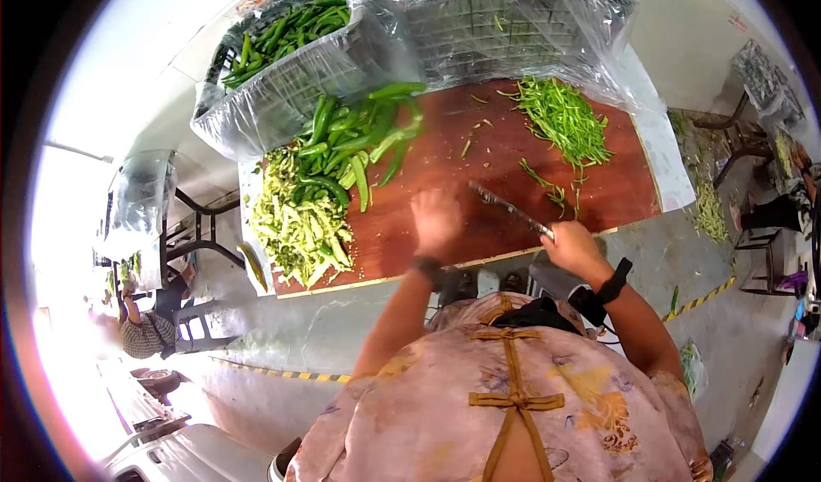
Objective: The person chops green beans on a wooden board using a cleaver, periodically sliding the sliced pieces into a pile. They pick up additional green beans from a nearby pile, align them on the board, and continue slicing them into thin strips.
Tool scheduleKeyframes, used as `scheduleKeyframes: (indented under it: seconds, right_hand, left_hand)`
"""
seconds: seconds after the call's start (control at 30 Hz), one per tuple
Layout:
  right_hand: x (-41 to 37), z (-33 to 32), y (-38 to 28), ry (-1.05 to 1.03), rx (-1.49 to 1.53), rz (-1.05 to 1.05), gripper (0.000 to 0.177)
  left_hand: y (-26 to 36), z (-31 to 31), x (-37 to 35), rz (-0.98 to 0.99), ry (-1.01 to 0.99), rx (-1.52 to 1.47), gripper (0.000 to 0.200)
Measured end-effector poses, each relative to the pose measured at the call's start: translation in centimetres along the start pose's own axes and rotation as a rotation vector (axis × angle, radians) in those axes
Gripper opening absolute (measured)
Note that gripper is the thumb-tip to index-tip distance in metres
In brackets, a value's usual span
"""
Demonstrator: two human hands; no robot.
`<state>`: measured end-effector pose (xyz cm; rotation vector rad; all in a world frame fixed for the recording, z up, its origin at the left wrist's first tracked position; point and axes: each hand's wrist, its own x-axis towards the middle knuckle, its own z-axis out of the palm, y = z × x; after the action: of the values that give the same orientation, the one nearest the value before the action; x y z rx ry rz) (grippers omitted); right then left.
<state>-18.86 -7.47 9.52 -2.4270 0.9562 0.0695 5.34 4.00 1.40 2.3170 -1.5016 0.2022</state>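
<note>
My right hand (576,247) is closed round the handle of a knife (511,208), whose blade points left over the reddish-brown board (410,255). To its left is my left hand (438,217), smeared by motion, so its fingers cannot be made out. Whole and split green peppers (355,140) are heaped at the board's upper left. Below them lies a pile of pale pepper cores and seeds (304,221). Finely cut green strips (560,123) form a mound at the upper right, with a few stray shreds (547,187) nearer the knife.
Behind the board stand two plastic-lined crates: the left crate (282,93) holds green peppers, and the right crate (522,37) has a few green bits on its liner. Another person (150,332) is at the far left. Yellow-black tape (282,371) marks the floor; stools (757,264) stand right.
</note>
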Motion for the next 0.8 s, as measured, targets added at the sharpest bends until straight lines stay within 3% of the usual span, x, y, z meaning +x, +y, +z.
scheduleKeyframes:
  seconds: [0.1, 0.17, 0.23, 0.27, 0.33, 0.47, 0.57, 0.67, 0.73, 0.8]
  right_hand:
    - [0.2, 1.1, 0.7, -0.038, 0.006, -0.064, 0.029]
    - [0.9, 0.8, 1.0, -0.053, 0.014, -0.068, 0.029]
    - [2.3, -0.1, 1.6, 0.084, -0.007, 0.133, 0.027]
    - [2.8, -0.1, 2.2, 0.274, -0.107, 0.13, 0.026]
    - [3.4, -1.1, 3.2, 0.401, -0.033, 0.123, 0.025]
    - [1.7, -2.1, 1.8, 0.322, -0.049, 0.129, 0.027]
    - [-0.2, -1.0, 1.3, 0.126, -0.026, 0.04, 0.024]
    - [-1.5, 0.2, 2.9, 0.077, 0.003, -0.027, 0.024]
    - [-1.7, 0.1, 4.8, 0.096, 0.033, 0.017, 0.024]
    - [-0.9, -0.1, 6.7, 0.263, -0.069, 0.124, 0.022]
  left_hand:
    - [-3.1, -2.5, 0.7, -0.125, 0.226, 0.037, 0.038]
    - [-5.7, -3.2, 0.8, -0.19, 0.263, 0.112, 0.042]
    - [-7.8, -3.7, 0.7, -0.281, 0.247, 0.172, 0.045]
    - [-8.5, -3.9, 0.7, -0.339, 0.218, 0.188, 0.047]
    - [-9.5, -4.4, 0.9, -0.383, 0.222, 0.192, 0.05]
    - [-10.9, -4.2, 1.0, -0.476, 0.114, 0.204, 0.054]
    - [-10.8, -4.1, 1.0, -0.478, 0.117, 0.24, 0.055]
    - [-10.8, -4.0, 0.9, -0.488, 0.136, 0.18, 0.052]
    - [-11.1, -4.0, 0.8, -0.487, 0.186, 0.092, 0.049]
    - [-11.3, -4.5, 0.6, -0.486, 0.233, 0.007, 0.046]
